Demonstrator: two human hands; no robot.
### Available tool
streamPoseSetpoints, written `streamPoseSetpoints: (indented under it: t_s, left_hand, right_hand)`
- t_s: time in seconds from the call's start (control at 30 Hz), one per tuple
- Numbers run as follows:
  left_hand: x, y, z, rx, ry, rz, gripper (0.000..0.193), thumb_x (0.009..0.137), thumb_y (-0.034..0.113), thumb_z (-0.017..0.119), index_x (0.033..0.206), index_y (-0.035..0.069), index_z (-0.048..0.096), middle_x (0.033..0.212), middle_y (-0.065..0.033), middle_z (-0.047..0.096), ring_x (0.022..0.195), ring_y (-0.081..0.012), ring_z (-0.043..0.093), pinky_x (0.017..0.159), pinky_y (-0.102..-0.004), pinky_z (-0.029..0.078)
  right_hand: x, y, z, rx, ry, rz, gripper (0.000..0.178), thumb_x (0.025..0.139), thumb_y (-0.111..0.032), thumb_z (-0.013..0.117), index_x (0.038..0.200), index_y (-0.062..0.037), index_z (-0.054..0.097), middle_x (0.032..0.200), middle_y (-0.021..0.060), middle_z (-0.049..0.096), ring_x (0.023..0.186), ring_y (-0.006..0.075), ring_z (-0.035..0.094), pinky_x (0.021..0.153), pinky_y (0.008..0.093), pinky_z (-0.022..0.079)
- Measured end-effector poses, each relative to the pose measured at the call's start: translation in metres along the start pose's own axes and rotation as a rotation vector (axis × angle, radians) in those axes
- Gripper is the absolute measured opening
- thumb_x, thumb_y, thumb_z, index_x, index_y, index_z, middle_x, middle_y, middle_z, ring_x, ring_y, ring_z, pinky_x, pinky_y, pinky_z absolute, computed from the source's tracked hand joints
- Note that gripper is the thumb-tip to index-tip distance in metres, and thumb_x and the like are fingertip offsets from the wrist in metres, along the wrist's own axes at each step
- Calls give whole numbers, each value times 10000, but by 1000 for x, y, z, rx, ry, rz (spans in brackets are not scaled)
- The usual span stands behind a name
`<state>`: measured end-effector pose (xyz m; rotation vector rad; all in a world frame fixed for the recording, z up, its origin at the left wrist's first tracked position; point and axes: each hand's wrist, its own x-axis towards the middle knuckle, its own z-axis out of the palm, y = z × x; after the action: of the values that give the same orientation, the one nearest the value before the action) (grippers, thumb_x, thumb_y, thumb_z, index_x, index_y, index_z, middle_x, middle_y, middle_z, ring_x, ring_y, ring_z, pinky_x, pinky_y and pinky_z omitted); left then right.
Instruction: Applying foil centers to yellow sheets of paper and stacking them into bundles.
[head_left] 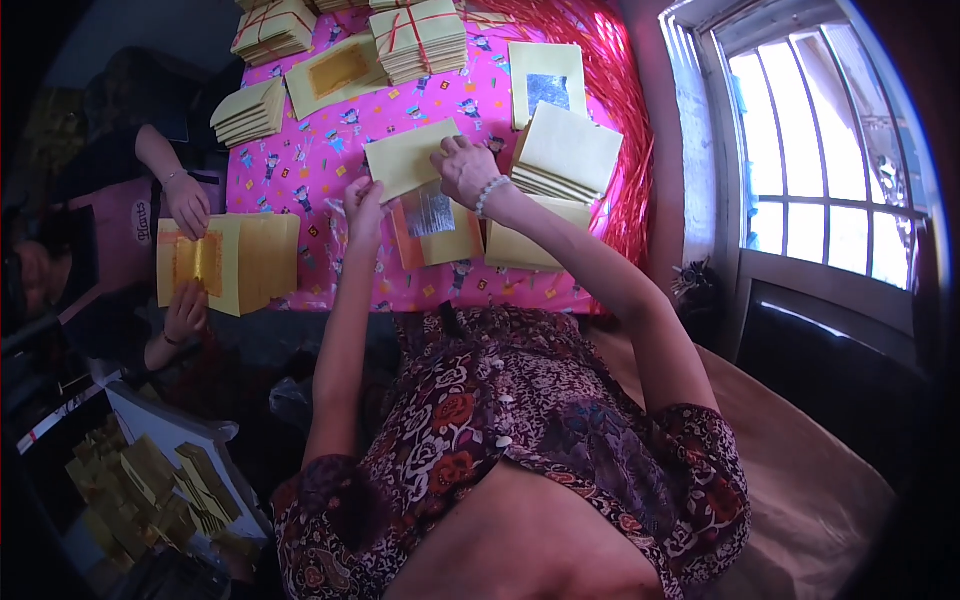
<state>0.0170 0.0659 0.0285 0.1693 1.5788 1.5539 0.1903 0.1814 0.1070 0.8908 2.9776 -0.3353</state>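
A plain yellow sheet of joss paper (408, 160) is held over the table, tilted. My left hand (364, 205) pinches its lower left corner. At its right end, the bent fingers of my right hand (468, 172) grip the paper; the fingertips are partly hidden. Beneath it lies joss paper with a silver foil square (431, 214) and an orange border, partly covered. A fanned stack of yellow paper (570, 148) rests just right of my right hand, above another yellow stack (535, 238).
The table has a pink patterned cover (300, 165). Tied bundles (420, 45) stand at the back, and red strips (625, 130) trail along the right edge. At left, a person's hands (187, 205) hold gold-foil paper (260, 262). A barred window (830, 150) is at right.
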Motion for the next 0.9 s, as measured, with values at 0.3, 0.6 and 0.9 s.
streamPoseSetpoints:
  t_s: [0.3,0.6,0.9]
  left_hand:
    - [-100,33,41,112,-461,-19,360,870,52,486,1225,38,433,1090,-69,569,955,-171,588,741,-323,540]
    - [-113,-49,77,419,-665,112,243,793,35,592,1028,-5,547,826,-45,637,737,-96,600,670,-225,472]
    - [-83,-100,79,740,-554,226,298,730,137,676,980,0,591,846,-121,670,751,-192,653,693,-308,523]
  right_hand:
    - [-132,14,-30,981,475,406,535,835,-126,643,1277,-20,361,1196,210,454,944,250,586,757,330,519]
    - [-229,36,44,1070,525,652,583,781,-81,654,1266,-7,339,1007,174,573,870,246,608,731,360,502]
    - [-220,53,95,792,466,743,532,756,-67,638,1214,3,376,1004,203,571,910,322,602,760,389,492]
